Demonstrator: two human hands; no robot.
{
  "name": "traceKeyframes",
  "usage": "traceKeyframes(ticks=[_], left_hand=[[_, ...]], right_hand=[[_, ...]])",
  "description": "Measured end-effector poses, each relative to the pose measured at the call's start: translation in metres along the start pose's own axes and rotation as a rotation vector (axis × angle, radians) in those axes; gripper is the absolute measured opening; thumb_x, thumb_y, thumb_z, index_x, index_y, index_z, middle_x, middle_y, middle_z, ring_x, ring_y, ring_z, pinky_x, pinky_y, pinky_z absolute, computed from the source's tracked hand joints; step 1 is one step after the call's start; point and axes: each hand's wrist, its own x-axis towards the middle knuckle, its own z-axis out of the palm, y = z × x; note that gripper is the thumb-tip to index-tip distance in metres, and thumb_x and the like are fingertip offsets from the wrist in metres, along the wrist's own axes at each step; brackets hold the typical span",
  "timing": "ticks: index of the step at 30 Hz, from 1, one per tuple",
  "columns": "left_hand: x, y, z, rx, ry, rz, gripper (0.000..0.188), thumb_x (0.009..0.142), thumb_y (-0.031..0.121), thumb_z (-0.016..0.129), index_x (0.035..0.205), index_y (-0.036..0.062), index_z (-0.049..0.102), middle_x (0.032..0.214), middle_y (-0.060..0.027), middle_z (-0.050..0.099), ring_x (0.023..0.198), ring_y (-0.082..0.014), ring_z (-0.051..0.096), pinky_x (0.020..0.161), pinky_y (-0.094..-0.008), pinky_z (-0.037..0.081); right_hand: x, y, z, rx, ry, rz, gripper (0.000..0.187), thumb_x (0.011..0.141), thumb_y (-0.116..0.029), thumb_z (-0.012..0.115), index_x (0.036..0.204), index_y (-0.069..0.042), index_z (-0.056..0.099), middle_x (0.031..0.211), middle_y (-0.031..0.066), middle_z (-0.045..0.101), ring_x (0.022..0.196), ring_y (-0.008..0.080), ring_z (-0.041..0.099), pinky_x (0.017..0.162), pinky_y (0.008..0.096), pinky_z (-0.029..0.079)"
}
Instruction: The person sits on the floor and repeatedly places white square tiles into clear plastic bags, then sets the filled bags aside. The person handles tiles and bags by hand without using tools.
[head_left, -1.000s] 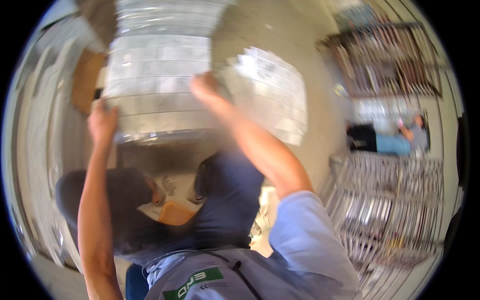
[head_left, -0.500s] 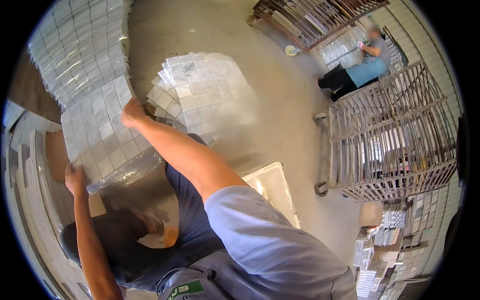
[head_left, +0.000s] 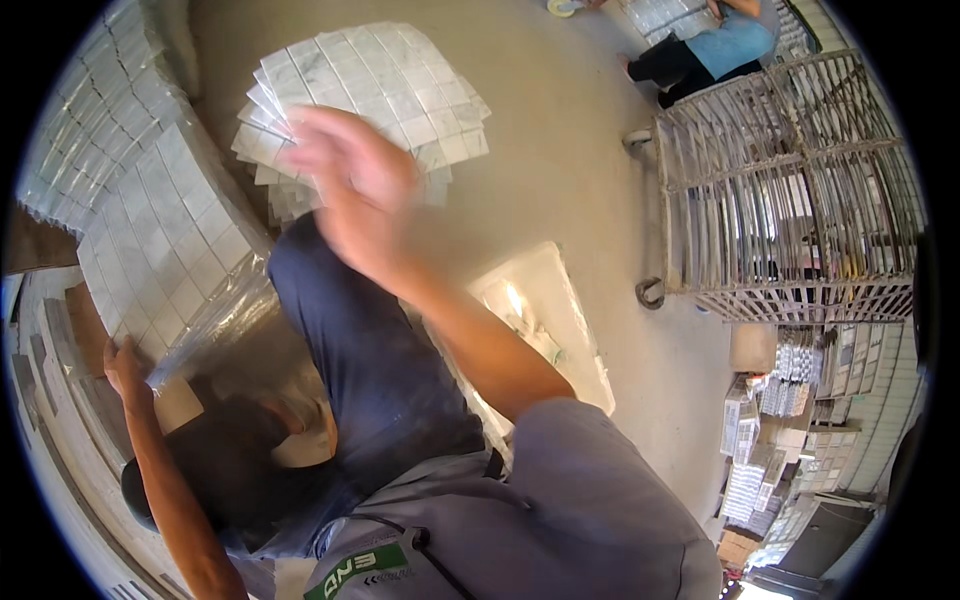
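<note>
Over on our right stands the slatted rack (head_left: 790, 162); nearer, the fanned pile of tile sheets (head_left: 385, 75) sits on the floor, with the white tub (head_left: 575, 330) below it. On our left lies the marbled tile sheet (head_left: 160, 230), and here's our left hand (head_left: 125, 370), fingers at its lower corner, whether pinching we can't tell. Our right hand (head_left: 365, 185), blurred, shows before the pile, fingers spread, holding nothing we can see.

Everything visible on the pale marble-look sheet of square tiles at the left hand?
The pale marble-look sheet of square tiles lies angled, seemingly flat, with grey veining and thin dark joints. The left hand touches its near left corner. Crinkled clear plastic film shows along its near edge; a film-wrapped, grid-patterned pile lies beyond.
</note>
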Motion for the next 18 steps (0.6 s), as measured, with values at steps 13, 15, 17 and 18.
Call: traceKeyframes(ticks=[13, 15, 17, 18], left_hand=[[0.01, -0.001, -0.008, 0.093, 0.101, 0.001, 0.053, 0.088, 0.031, 0.06, 0.131, 0.0, 0.053, 0.111, -0.0102, 0.063, 0.093, -0.0185, 0.059, 0.078, -0.0307, 0.047], [0.0, 0.009, -0.004, 0.082, 0.06, 0.005, 0.054, 0.088, 0.032, 0.06, 0.131, -0.0006, 0.053, 0.113, -0.0108, 0.063, 0.093, -0.0188, 0.059, 0.078, -0.031, 0.047], [-0.017, 0.025, 0.002, 0.081, 0.044, 0.008, 0.056, 0.088, 0.033, 0.061, 0.131, -0.001, 0.053, 0.114, -0.0112, 0.062, 0.093, -0.0189, 0.059, 0.078, -0.0313, 0.047], [-0.023, 0.029, 0.002, 0.091, 0.052, 0.009, 0.056, 0.088, 0.033, 0.061, 0.132, -0.0011, 0.052, 0.114, -0.0112, 0.062, 0.093, -0.0189, 0.059, 0.078, -0.0315, 0.047]], right_hand=[[-0.37, 0.1, -0.252, -1.137, 0.2, 1.063, 0.046, 0.085, -0.026, 0.059, 0.121, 0.001, 0.058, 0.105, 0.0284, 0.064, 0.101, 0.0433, 0.06, 0.09, 0.0448, 0.047], [-0.389, 0.123, -0.237, -1.169, 0.201, 0.947, 0.04, 0.083, -0.026, 0.061, 0.112, 0.001, 0.062, 0.101, 0.0265, 0.065, 0.096, 0.0421, 0.062, 0.087, 0.0454, 0.048], [-0.387, 0.134, -0.23, -1.219, 0.007, 1.179, 0.035, 0.082, -0.028, 0.06, 0.104, -0.002, 0.067, 0.1, 0.024, 0.066, 0.097, 0.0394, 0.062, 0.087, 0.0458, 0.048], [-0.385, 0.137, -0.228, -1.237, -0.1, 1.29, 0.033, 0.082, -0.028, 0.059, 0.1, -0.003, 0.069, 0.1, 0.0227, 0.066, 0.097, 0.038, 0.063, 0.087, 0.0461, 0.048]])
